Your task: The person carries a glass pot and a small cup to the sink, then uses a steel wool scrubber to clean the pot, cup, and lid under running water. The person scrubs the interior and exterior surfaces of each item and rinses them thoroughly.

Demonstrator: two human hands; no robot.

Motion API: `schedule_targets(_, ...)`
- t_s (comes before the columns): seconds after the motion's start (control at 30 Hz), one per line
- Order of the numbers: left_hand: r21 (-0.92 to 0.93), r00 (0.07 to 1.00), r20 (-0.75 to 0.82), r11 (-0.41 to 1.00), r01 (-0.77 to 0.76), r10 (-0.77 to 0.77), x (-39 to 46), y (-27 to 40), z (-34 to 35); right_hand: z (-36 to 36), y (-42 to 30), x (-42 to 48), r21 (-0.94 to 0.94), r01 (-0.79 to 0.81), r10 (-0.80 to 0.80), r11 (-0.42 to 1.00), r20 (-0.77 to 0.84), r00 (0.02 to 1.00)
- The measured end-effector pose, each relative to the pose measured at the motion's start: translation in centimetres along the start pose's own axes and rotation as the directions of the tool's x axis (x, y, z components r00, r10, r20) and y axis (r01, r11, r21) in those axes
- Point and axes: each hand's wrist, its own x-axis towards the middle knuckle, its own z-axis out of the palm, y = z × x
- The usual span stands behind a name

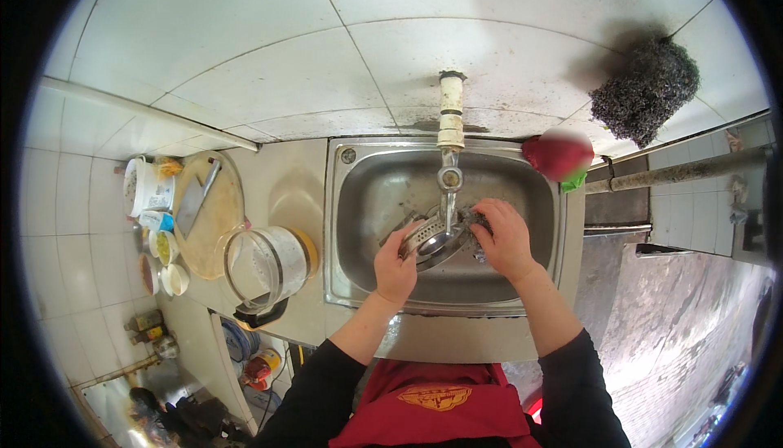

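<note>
Over the stainless steel sink (pixel 367 203), my left hand (pixel 394 264) grips a round metal piece (pixel 435 241) with a perforated rim, held tilted. Water runs onto it from the tap (pixel 451 179). My right hand (pixel 504 237) has its fingers closed around a grey steel wool scourer (pixel 480 225), pressed to the right side of the metal piece. Part of the scourer is hidden by the fingers. Another dark metal part shows behind the piece, by my left hand; its shape is mostly covered.
Left of the sink stands a clear jug (pixel 266 267) with a black handle. Beyond it a cleaver (pixel 199 197) lies on a round cutting board (pixel 223 228), beside small bowls (pixel 176 278) and a white tub (pixel 147 188). A red cloth (pixel 553 154) sits at the sink's back right corner.
</note>
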Motion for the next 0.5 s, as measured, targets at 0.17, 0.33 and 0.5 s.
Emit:
schedule_targets(0.17,0.157,0.992,-0.042,0.981,-0.112,0.120,0.2,-0.1,0.6,1.1,-2.0,0.3,-0.149,0.097,-0.105,0.984,-0.043,0.994)
schedule_targets(0.33,0.251,0.994,0.009,0.962,-0.105,0.106,0.7,-0.3,0.7,1.5,-4.2,0.8,-0.159,0.175,-0.158,0.972,0.115,0.981)
schedule_targets(0.5,0.282,0.965,-0.065,0.933,-0.225,0.253,1.4,0.7,0.9,2.6,0.5,-0.5,-0.089,-0.069,0.051,0.994,-0.191,0.980)
